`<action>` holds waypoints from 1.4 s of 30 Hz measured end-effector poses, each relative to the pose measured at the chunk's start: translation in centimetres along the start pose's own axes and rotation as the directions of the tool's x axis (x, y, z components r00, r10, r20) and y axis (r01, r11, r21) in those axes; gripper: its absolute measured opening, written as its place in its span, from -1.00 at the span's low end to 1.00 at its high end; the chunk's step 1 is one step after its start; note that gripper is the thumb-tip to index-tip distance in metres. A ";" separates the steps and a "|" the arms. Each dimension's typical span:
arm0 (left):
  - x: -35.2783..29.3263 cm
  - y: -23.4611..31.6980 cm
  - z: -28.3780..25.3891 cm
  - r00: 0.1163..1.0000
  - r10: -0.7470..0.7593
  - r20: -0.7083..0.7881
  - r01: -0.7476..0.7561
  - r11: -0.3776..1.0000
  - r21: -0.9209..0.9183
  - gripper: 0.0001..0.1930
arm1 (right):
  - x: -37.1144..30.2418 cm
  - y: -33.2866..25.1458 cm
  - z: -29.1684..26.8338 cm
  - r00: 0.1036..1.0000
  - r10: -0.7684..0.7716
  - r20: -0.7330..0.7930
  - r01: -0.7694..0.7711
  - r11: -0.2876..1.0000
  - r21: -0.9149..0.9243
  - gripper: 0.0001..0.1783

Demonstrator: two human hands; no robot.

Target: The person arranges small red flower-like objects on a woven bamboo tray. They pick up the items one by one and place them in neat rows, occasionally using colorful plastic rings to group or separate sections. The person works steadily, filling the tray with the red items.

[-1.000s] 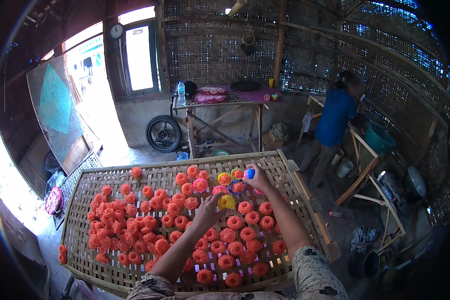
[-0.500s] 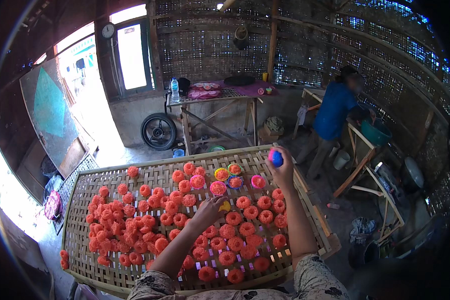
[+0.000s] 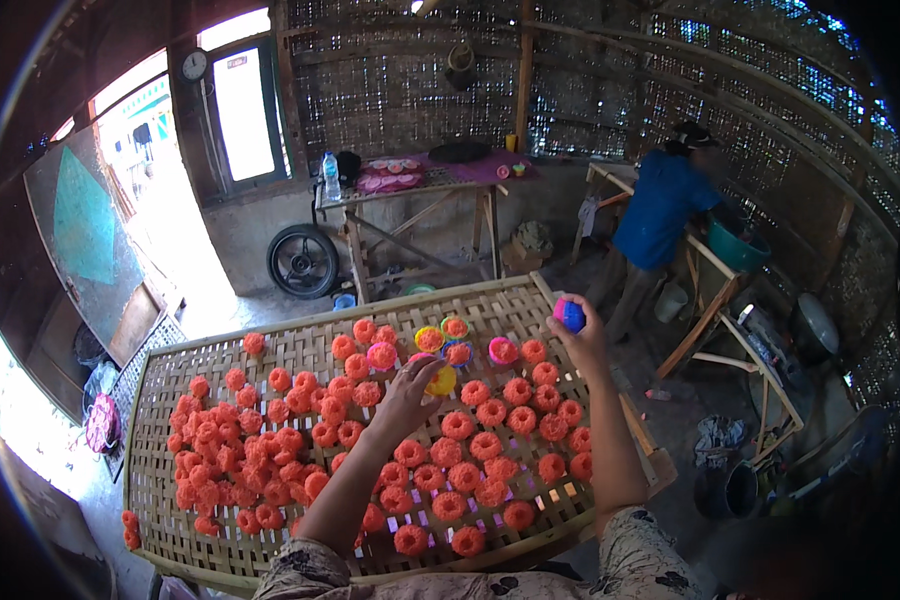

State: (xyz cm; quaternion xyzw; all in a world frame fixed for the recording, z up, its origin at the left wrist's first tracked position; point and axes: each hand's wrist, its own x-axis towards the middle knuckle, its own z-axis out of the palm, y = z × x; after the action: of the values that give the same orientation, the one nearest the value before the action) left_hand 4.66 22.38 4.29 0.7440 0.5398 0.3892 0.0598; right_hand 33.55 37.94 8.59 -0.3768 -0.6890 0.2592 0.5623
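Note:
My left hand (image 3: 410,397) is closed around a small yellow cup (image 3: 441,381), held over the woven bamboo tray (image 3: 515,300). Raised above the tray's far right corner, my right hand (image 3: 583,338) grips a few nested small cups (image 3: 570,317), blue and pink. Just beyond my left hand stand small coloured cups filled with orange shreds: a yellow one (image 3: 429,339), a blue one (image 3: 457,354) and several pink ones, including one (image 3: 503,350) toward the right. My left fingers partly cover one pink cup. Orange ring-shaped pieces (image 3: 485,445) lie around my forearms.
Many more orange rings are heaped on the tray's left side (image 3: 225,450). A table (image 3: 420,180) with a water bottle (image 3: 331,176) stands by the far wall, a wheel (image 3: 302,261) beside it. At the right, a person in blue (image 3: 660,210) bends over a green basin (image 3: 738,245).
My left hand has moved farther over the tray with the yellow cup, up to the filled pink cup. My right hand still holds the nested cups, turned slightly. The view has shifted a little.

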 end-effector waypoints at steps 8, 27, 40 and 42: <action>-2.2 -1.2 0.4 0.970 -0.217 0.112 0.221 0.975 -0.021 -0.31 | -2.8 -4.8 -0.9 0.989 0.113 0.093 -0.137 0.935 0.327 -0.55; -1.4 9.8 2.0 0.946 0.321 0.050 -0.313 0.941 -0.128 -0.37 | -16.3 -5.5 4.6 0.577 0.436 0.690 -0.622 -0.314 0.718 -0.46; 1.3 -16.6 -2.3 0.847 -0.495 -0.191 0.508 0.653 0.562 -0.62 | -20.3 -7.5 -7.2 0.549 0.457 0.700 -0.490 -0.503 0.712 -0.21; 1.4 -17.1 -1.9 0.850 -0.503 -0.159 0.487 0.632 0.604 -0.63 | -20.9 -7.6 -8.6 0.515 0.489 0.704 -0.447 -0.548 0.707 -0.26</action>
State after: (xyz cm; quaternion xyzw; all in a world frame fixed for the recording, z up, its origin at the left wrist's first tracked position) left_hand -9.36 30.02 -2.39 0.5486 0.8191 0.1477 -0.0787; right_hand 41.87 16.02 4.41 -0.1121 0.0550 0.8969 0.4243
